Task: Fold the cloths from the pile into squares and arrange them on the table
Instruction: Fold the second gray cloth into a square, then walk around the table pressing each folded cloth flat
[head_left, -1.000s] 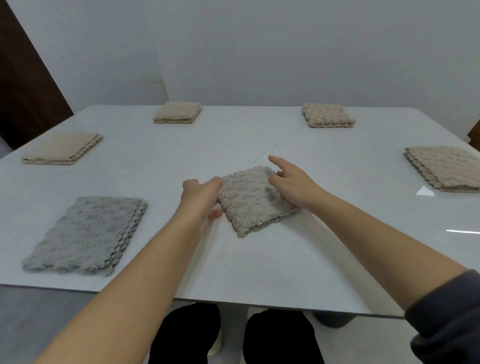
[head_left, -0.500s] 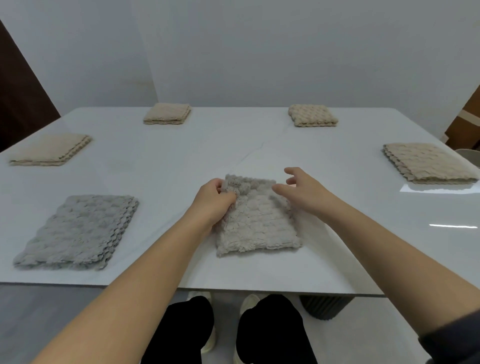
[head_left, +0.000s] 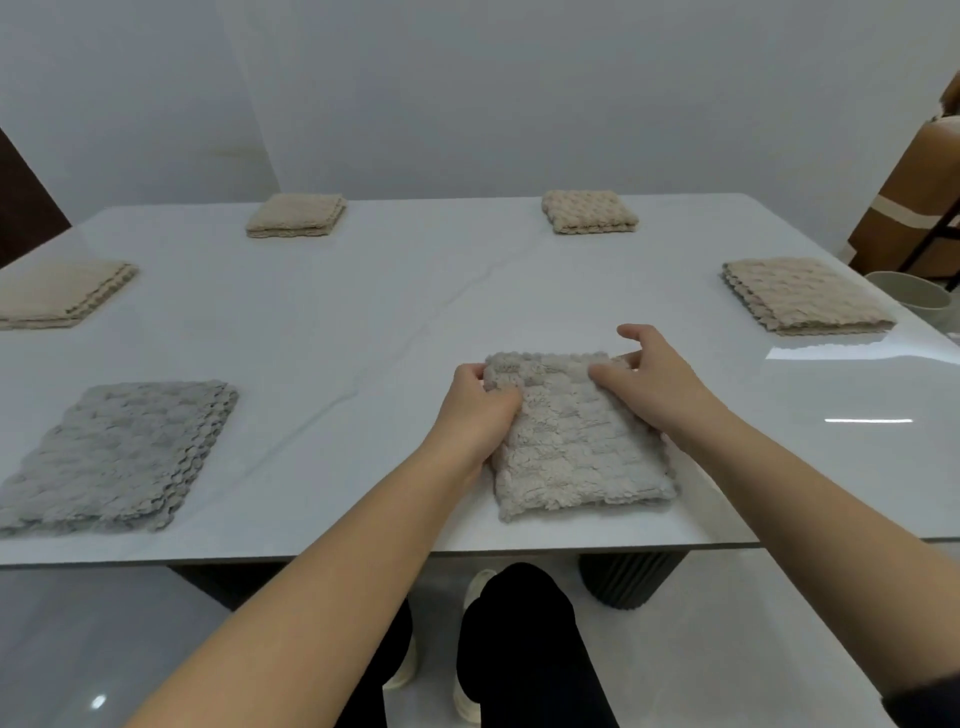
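A folded light grey fluffy cloth (head_left: 576, 452) lies square near the front edge of the white table (head_left: 395, 322), right of centre. My left hand (head_left: 475, 410) grips its far left corner with curled fingers. My right hand (head_left: 649, 382) lies over its far right part, thumb pressed on top and fingers at the far right corner. A second grey folded cloth (head_left: 111, 454) sits at the front left.
Beige folded cloths lie around the table: one at the left edge (head_left: 57, 293), one at the back left (head_left: 296, 215), one at the back right (head_left: 589, 210), one at the right edge (head_left: 802, 293). A pale bin (head_left: 906, 296) stands beyond the right edge. My legs are below the table front.
The grey cloth has been turned and drawn toward the front edge, now lying square. My right hand came down onto its far right part. The camera shifted left.
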